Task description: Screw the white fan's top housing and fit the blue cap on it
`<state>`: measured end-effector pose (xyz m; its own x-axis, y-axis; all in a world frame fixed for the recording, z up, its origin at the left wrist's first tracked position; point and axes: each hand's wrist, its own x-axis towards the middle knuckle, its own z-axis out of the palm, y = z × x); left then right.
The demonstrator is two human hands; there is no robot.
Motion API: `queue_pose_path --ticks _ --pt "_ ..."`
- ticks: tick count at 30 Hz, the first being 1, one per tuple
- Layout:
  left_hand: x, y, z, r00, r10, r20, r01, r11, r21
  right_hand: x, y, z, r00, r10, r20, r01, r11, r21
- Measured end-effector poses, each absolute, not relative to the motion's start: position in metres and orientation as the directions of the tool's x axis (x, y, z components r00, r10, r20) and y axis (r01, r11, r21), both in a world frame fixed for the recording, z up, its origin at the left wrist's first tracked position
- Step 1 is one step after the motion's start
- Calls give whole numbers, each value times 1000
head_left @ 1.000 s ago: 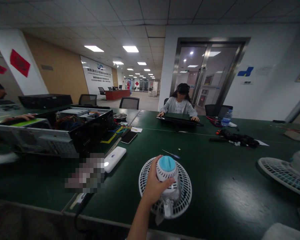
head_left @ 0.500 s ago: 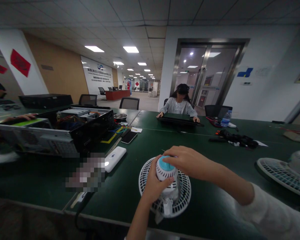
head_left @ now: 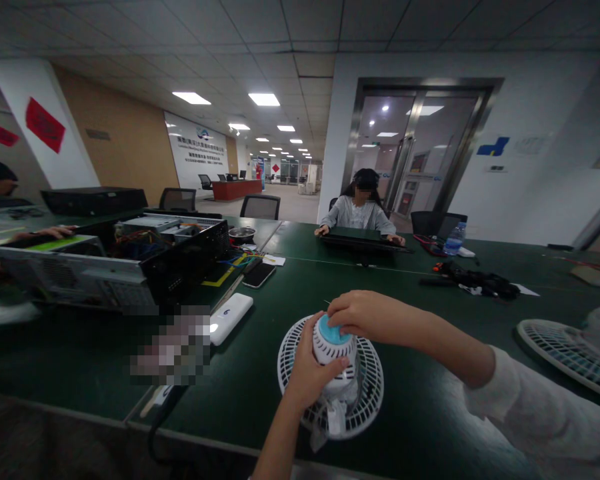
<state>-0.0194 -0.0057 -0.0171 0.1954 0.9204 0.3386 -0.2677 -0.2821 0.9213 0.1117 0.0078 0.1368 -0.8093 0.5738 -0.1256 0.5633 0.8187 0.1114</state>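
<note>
A white fan [head_left: 373, 400] lies grille-down on the green table before me, its motor housing pointing up. My left hand [head_left: 310, 373] is wrapped round the side of the white housing, thumb across the front. On top sits a round light-blue knob [head_left: 333, 330], and the bent fingers of my right hand [head_left: 363, 317] grip its raised middle. Those fingers partly cover the knob. A clear plastic wrapping and a white tag [head_left: 336, 419] hang at the near side of the housing.
To the left stand an opened computer case [head_left: 145, 260], a phone [head_left: 259, 274] and a white power bank [head_left: 231, 319]. A second fan [head_left: 565, 347] lies at the right. Across the table a person [head_left: 363, 207] holds a black panel [head_left: 363, 240]; a water bottle [head_left: 455, 239] stands beyond.
My right hand's fingers have curled more closely over the blue knob, and its wrist has shifted slightly. My left hand keeps its hold on the housing.
</note>
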Motion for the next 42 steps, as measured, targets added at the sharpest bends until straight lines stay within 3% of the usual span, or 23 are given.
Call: queue_pose_path --ticks 9,21,32,42 --pt "-19 -8 -12 192 922 337 -293 -274 916 104 4 137 -803 577 -151 529 806 267" --pt "-18 -7 -15 180 925 336 -278 -279 919 98 1 139 -778 603 -174 518 774 364" --pt "-18 -6 -19 175 933 315 -288 -258 922 95 7 121 -765 640 -74 566 723 397" --pt "-19 -8 -15 187 924 335 -299 -271 915 81 -1 124 -552 833 24 808 528 260"
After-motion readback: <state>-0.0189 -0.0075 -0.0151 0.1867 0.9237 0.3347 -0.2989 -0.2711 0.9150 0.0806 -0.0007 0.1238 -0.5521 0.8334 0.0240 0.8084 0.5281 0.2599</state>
